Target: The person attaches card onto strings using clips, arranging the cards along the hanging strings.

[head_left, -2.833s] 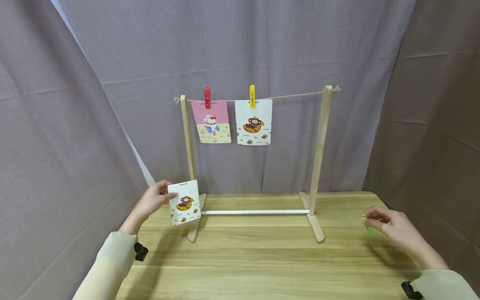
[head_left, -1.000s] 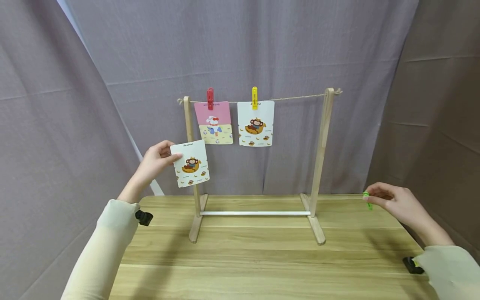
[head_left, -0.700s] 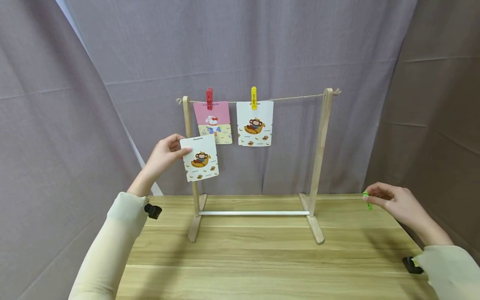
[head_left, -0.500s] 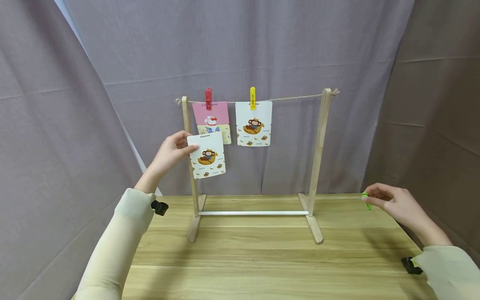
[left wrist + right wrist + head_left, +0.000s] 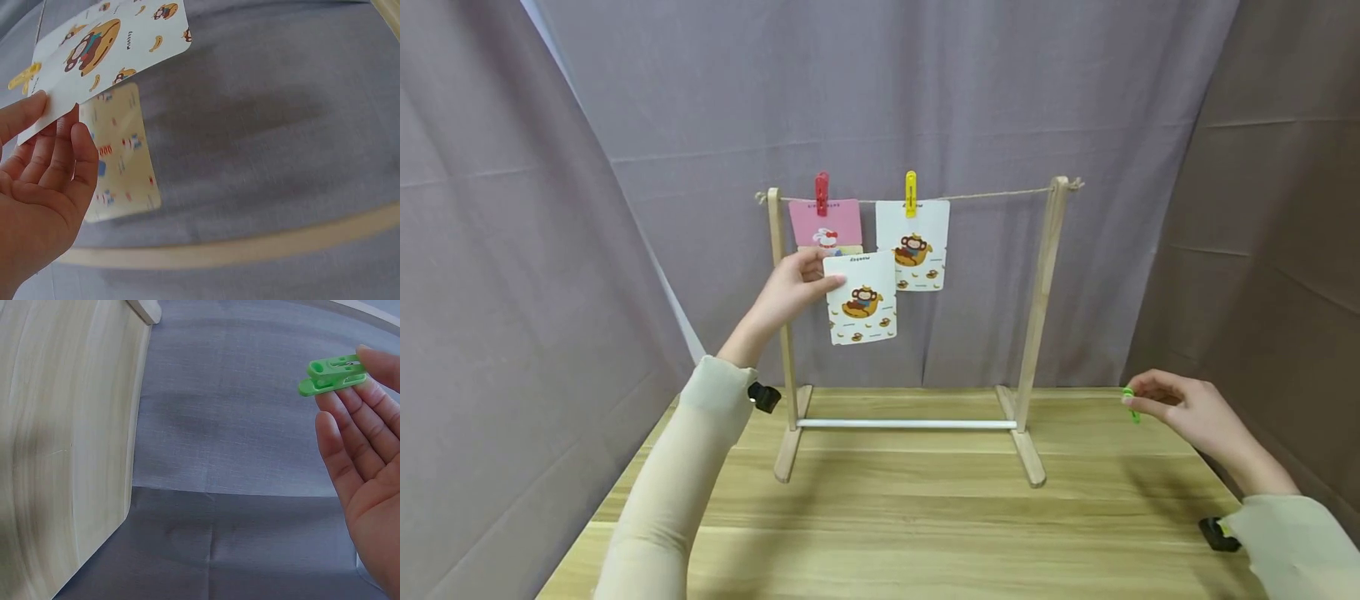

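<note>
My left hand (image 5: 790,292) pinches a white monkey card (image 5: 862,310) by its upper left edge, thumb in front and fingers behind. In the head view this card overlaps the lower part of a pink and yellow rabbit card (image 5: 824,218) and a corner of another monkey card (image 5: 925,271). A red clothespin (image 5: 822,193) clips the rabbit card to the string (image 5: 992,196); a yellow clothespin (image 5: 911,193) clips the other. Far to the right, my right hand (image 5: 1187,417) pinches a green clothespin (image 5: 332,375) between thumb and fingertips, above the table.
The string is tied between two wooden posts (image 5: 1041,300) standing on flat feet, joined low down by a white bar (image 5: 906,424). This rack stands towards the back of the wooden table (image 5: 925,517). Grey curtains (image 5: 985,92) hang behind and at both sides.
My left hand has lifted the monkey card from low beside the left post, then carried it right, in front of the hanging cards. My right hand has risen a little, still pinching the green clothespin.
</note>
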The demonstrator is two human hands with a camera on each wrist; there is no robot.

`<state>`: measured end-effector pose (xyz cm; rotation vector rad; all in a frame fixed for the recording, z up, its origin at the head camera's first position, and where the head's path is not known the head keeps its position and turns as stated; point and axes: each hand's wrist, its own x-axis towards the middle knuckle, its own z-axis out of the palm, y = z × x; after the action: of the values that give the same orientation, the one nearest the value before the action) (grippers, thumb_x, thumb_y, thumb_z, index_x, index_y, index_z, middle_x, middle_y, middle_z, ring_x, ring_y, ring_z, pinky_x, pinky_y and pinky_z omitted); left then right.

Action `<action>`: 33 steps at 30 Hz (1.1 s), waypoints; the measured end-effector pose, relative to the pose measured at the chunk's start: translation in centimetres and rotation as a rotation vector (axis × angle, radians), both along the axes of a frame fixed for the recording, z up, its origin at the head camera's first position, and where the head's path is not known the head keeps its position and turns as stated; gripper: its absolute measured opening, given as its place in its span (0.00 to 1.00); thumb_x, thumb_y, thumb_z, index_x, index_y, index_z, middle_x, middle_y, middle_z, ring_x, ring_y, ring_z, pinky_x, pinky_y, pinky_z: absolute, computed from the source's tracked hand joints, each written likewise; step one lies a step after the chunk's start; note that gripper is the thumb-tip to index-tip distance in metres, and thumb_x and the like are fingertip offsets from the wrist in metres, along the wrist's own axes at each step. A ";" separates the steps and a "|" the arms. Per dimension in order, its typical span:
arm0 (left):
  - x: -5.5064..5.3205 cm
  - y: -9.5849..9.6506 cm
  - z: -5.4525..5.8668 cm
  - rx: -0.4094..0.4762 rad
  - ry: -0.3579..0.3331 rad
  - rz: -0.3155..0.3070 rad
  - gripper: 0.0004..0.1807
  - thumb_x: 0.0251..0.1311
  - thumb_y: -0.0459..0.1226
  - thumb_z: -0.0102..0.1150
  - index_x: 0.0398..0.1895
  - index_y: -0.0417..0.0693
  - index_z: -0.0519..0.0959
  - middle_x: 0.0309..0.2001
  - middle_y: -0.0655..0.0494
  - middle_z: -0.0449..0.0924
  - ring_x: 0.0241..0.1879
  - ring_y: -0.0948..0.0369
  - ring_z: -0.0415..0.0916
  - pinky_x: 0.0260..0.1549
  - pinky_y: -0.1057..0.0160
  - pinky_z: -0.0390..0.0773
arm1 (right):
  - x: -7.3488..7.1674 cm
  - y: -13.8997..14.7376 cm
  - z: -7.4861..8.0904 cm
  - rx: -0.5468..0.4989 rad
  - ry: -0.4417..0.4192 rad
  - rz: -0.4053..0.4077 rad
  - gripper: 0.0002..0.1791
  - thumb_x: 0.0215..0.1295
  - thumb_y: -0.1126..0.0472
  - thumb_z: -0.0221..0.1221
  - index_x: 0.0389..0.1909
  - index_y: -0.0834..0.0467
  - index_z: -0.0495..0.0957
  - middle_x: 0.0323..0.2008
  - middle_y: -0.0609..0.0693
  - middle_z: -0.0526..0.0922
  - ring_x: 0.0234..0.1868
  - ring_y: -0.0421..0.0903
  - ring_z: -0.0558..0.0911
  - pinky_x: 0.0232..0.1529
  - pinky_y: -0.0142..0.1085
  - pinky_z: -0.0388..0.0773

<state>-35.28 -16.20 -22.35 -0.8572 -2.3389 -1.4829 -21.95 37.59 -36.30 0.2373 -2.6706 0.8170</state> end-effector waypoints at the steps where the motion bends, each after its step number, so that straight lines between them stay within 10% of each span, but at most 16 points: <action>1: 0.0 0.3 0.1 0.002 -0.001 -0.006 0.17 0.65 0.34 0.66 0.54 0.36 0.76 0.46 0.41 0.85 0.43 0.58 0.84 0.47 0.54 0.82 | 0.0 0.0 0.0 0.001 -0.001 0.000 0.15 0.70 0.48 0.63 0.49 0.55 0.81 0.41 0.50 0.85 0.36 0.33 0.80 0.33 0.31 0.75; 33: 0.6 10.2 3.6 0.089 0.043 -0.196 0.11 0.66 0.34 0.65 0.47 0.38 0.79 0.42 0.47 0.86 0.41 0.59 0.84 0.40 0.62 0.82 | -0.4 -0.8 -0.1 -0.009 -0.011 0.009 0.16 0.70 0.46 0.62 0.50 0.52 0.81 0.43 0.50 0.85 0.38 0.31 0.79 0.35 0.32 0.76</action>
<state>-34.65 -6.04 -18.79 -1.1094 -2.1932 -1.6121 -22.39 36.76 -36.45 0.2434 -2.6775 0.8361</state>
